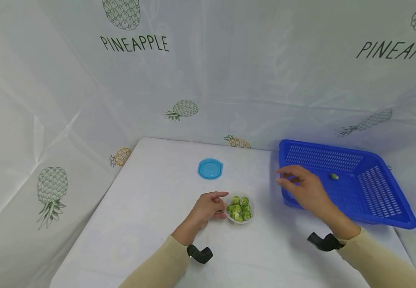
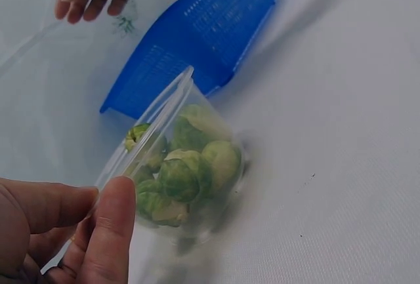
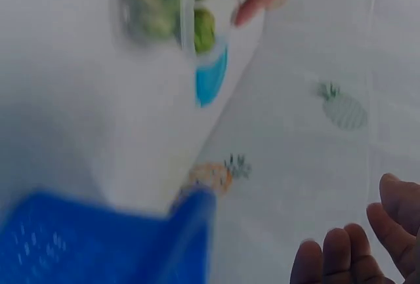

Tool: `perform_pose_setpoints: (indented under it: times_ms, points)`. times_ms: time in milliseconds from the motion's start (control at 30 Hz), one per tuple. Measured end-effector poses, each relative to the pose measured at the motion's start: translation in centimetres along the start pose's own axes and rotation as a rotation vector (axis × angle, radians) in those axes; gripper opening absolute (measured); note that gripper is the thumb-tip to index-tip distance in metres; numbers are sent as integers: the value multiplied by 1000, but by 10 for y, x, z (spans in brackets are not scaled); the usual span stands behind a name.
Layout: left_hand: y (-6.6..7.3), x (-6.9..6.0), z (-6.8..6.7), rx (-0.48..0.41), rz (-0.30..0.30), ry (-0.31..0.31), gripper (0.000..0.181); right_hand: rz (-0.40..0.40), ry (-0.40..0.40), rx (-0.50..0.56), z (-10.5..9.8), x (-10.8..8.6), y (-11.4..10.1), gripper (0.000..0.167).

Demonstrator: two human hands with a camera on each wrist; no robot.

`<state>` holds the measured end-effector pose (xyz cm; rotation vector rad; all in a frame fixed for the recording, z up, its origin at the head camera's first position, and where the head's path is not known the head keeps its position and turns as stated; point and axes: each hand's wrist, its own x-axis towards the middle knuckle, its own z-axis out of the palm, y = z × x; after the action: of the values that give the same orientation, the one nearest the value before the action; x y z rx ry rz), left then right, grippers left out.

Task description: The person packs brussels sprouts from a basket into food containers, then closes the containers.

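A clear round plastic tub (image 1: 240,221) of several Brussels sprouts (image 1: 236,208) stands on the white table. My left hand (image 1: 209,208) holds the tub at its left side, fingers and thumb at the rim; in the left wrist view, the sprouts (image 2: 180,176) show through its wall. Above the near left part of a blue plastic basket (image 1: 391,192), my right hand (image 1: 303,188) hovers with thumb and fingers apart and nothing between them. One Brussels sprout (image 1: 333,176) lies inside that basket.
Behind the tub, a light blue lid (image 1: 210,169) lies flat on the table (image 1: 150,208). The basket stands at the table's right side, its rim raised. White sheeting with pineapple prints (image 1: 185,109) hangs behind the table and along its left side.
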<state>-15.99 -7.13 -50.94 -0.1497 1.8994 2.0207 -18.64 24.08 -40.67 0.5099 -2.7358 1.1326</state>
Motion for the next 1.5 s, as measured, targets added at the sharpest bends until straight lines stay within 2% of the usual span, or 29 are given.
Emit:
perform_pose_setpoints:
  times_ms: [233, 533, 733, 1000, 1200, 1500]
  points:
    - [1, -2, 1, 6, 1, 9, 46, 74, -53, -30, -59, 19, 15, 37]
    - [1, -3, 1, -3, -5, 14, 47, 160, -171, -81, -96, 39, 51, 51]
    - [2, -4, 1, -3, -13, 22, 47, 150, -205, -99, -107, 50, 75, 52]
    - [3, -4, 2, -7, -12, 29, 45, 179, -265, -116, -117, 62, 107, 65]
    - [2, -4, 1, -4, -17, 34, 44, 206, -305, -121, -122, 67, 129, 68]
    - [3, -4, 2, -5, -21, 40, 44, 202, -306, -201, -124, 68, 157, 65]
